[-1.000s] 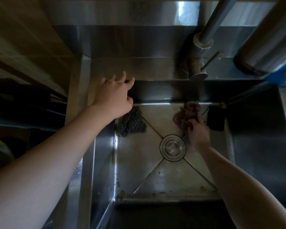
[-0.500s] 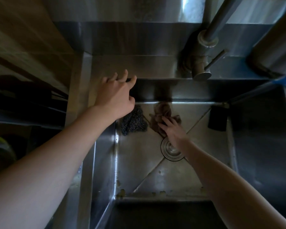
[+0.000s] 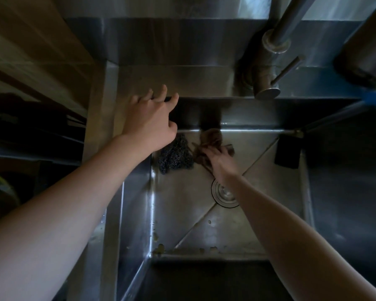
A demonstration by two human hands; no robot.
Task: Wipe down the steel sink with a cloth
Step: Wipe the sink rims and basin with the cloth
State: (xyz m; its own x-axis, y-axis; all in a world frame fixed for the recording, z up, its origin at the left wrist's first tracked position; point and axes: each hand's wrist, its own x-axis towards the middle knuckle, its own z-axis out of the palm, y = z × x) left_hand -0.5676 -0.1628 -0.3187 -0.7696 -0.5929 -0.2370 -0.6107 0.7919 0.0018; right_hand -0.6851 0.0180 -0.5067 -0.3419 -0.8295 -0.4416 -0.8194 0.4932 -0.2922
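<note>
Left hand (image 3: 150, 124) spread, empty, on sink (image 3: 182, 81) rim | right hand (image 3: 218, 162) presses cloth (image 3: 211, 136); curl unclear | advise: firm overlapping strokes; skirt scourer (image 3: 175, 158); reach near-edge residue (image 3: 161, 247)

The sink (image 3: 182, 213) is showing silver-grey, its floor crossed by diagonal creases and dotted with yellowish specks (image 3: 160, 248). The cloth (image 3: 211, 137) is looking brown, the scourer (image 3: 174, 156) dark grey and meshy, the sponge (image 3: 288, 151) black.
</note>
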